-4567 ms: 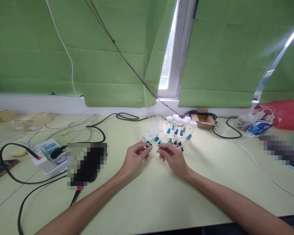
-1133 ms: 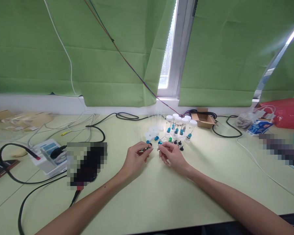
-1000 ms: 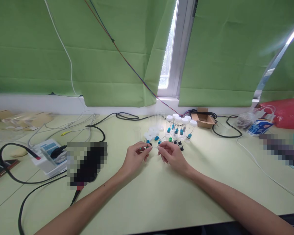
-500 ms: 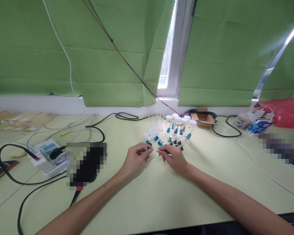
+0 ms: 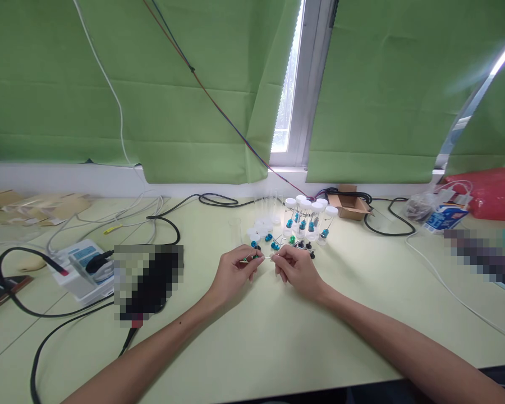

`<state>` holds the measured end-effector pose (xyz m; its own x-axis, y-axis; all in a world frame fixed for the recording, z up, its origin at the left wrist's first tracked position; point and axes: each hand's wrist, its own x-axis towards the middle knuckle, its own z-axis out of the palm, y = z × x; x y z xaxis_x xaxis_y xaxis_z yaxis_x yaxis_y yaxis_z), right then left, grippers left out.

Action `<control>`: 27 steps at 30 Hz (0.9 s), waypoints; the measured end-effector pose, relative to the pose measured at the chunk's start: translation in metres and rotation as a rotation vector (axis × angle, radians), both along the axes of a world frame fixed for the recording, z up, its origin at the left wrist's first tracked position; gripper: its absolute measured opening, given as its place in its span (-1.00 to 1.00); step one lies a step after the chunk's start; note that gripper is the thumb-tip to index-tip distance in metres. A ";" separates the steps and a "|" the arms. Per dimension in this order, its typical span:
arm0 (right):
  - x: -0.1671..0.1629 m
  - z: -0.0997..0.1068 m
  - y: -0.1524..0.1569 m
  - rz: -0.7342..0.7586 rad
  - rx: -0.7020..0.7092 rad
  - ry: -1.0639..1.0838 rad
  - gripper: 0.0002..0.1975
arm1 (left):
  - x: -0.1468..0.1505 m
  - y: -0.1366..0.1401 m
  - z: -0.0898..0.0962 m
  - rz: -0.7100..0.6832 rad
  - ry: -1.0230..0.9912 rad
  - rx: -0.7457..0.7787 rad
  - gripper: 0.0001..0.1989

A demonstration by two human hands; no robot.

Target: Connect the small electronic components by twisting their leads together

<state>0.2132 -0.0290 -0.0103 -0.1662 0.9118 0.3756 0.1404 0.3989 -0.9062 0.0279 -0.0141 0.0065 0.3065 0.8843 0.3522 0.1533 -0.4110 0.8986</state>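
Observation:
My left hand (image 5: 232, 273) is closed in a pinch above the table, and my right hand (image 5: 299, 272) is pinched just across from it. A thin pale rod (image 5: 267, 257) spans the small gap between their fingertips; both hands grip it. A bit of green shows at my left fingers, its shape mostly hidden. Just beyond the hands lie small blue parts (image 5: 275, 246), a green part (image 5: 292, 239) and several black parts (image 5: 308, 246). Behind them stand clear tubes with white caps (image 5: 331, 211), with blue parts inside. Loose white caps (image 5: 258, 227) lie to their left.
A small open cardboard box (image 5: 348, 207) sits near the wall. On the left are a white box-shaped device (image 5: 84, 269), black cables (image 5: 33, 316) and a blurred-out dark object (image 5: 149, 286). A red bag (image 5: 488, 193) and a blue-white box (image 5: 444, 216) are at the right.
The fingertips of my right hand have shifted slightly right, and more of the thin rod shows between the hands. My left hand is nearly still.

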 end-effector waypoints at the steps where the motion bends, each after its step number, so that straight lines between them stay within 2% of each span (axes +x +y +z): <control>1: 0.000 0.000 0.000 0.012 -0.027 0.019 -0.69 | 0.000 0.000 0.000 0.000 0.006 0.011 -0.82; 8: -0.002 0.001 0.001 0.101 -0.247 0.189 -0.64 | -0.002 0.000 0.000 0.011 0.063 0.073 -0.82; 17: 0.000 0.009 0.003 0.224 -0.645 0.379 -0.59 | -0.003 0.000 -0.005 0.014 0.107 0.142 -0.82; 22: -0.001 0.006 0.003 0.216 -0.627 0.389 -0.59 | -0.002 0.000 -0.004 0.009 0.090 0.114 -0.83; 27: -0.003 0.003 0.004 0.157 -0.460 0.280 -0.59 | -0.001 0.002 -0.004 0.003 0.044 0.052 -0.83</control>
